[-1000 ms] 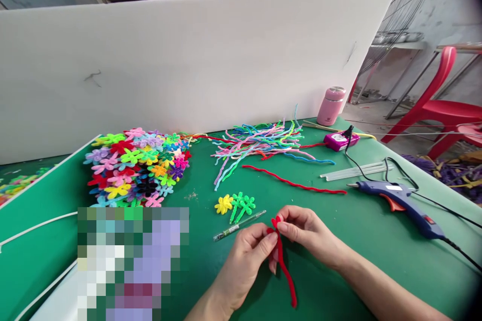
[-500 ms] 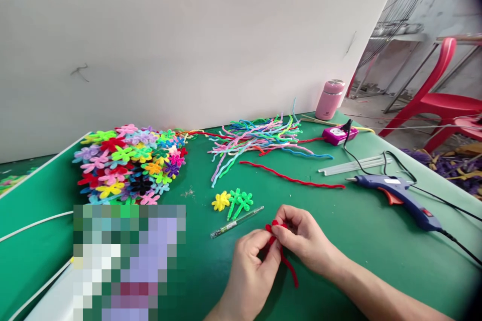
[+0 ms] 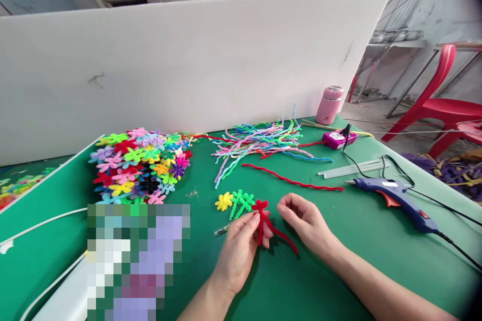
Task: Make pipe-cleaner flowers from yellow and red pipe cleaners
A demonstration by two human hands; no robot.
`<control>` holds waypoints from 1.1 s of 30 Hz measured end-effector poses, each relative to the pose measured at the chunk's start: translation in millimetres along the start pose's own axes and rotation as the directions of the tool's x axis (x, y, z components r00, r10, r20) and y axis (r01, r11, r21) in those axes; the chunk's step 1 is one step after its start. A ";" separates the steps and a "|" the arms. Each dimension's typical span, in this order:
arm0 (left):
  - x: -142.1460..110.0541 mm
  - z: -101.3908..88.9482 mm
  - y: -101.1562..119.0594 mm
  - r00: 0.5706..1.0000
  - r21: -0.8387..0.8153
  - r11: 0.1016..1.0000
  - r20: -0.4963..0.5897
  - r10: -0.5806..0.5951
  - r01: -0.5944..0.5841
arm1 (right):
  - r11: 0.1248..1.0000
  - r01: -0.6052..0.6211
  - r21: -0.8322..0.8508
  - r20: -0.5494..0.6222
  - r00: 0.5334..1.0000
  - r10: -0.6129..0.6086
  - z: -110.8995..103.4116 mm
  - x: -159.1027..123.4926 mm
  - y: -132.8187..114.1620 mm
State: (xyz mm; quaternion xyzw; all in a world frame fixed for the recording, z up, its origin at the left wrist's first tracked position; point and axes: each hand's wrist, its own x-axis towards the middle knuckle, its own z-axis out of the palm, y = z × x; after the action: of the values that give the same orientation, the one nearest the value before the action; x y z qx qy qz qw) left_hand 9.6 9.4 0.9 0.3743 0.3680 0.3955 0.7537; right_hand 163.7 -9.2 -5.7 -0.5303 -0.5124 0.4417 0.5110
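My left hand [image 3: 241,241] pinches a red pipe-cleaner flower [image 3: 260,205] between thumb and fingers. Its small petals stick up above the fingertips, and two red ends hang below, the longer one slanting right. Just to the right, my right hand [image 3: 304,216] is apart from the flower, its fingers curled in against the thumb with nothing visible in them. Beyond the left hand lie a yellow pipe-cleaner flower [image 3: 223,201] and green pipe-cleaner flowers [image 3: 244,202] with stems. A clear pen [image 3: 220,231] is partly hidden behind that hand.
A heap of colourful fuzzy flowers [image 3: 143,165] stands at left. Loose pipe cleaners [image 3: 259,143] lie at the back, with a single red one [image 3: 291,178] nearer. On the right are a blue glue gun [image 3: 399,200], glue sticks [image 3: 352,168], a purple socket block [image 3: 339,139] and a pink flask [image 3: 329,105].
My right hand has let go of the red flower and moved slightly right and away. The left hand has shifted left and up with the flower, now showing its petals and both ends.
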 end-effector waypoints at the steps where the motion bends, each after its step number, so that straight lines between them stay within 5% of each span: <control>1: -0.4 0.8 -0.3 1.000 -0.005 1.000 0.015 0.012 -0.012 | 1.000 0.004 -0.004 0.044 0.999 -0.003 1.4 -1.6 -0.6; 6: -2.6 3.6 -4.7 0.991 0.072 0.993 0.100 0.085 -0.092 | 0.988 -0.054 0.142 0.277 0.961 0.012 12.6 -10.2 -6.5; 10: -3.9 1.8 -6.7 0.988 0.176 0.975 0.099 0.120 -0.136 | 0.991 -0.047 0.128 0.264 0.964 0.012 12.9 -10.4 -7.2; 15: -5.1 -0.2 -5.7 0.989 0.257 0.957 0.080 0.121 -0.138 | 0.999 0.024 0.038 0.107 0.994 -0.028 5.4 -4.5 -2.3; 21: -7.5 1.5 -4.3 0.988 0.261 0.955 0.108 0.114 -0.138 | 0.992 -0.004 0.123 0.225 0.974 -0.024 7.7 -5.6 1.0; 33: -10.9 3.5 -7.7 0.989 0.203 0.970 0.083 0.122 -0.137 | 0.997 0.039 0.074 0.154 0.987 -0.050 13.0 -9.0 1.0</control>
State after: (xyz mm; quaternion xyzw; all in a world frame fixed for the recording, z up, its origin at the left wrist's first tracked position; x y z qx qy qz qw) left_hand 10.6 -4.3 -1.3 0.4881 0.3555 0.3896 0.6954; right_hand 150.2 -16.9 -8.3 -0.4644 -0.5463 0.4881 0.4977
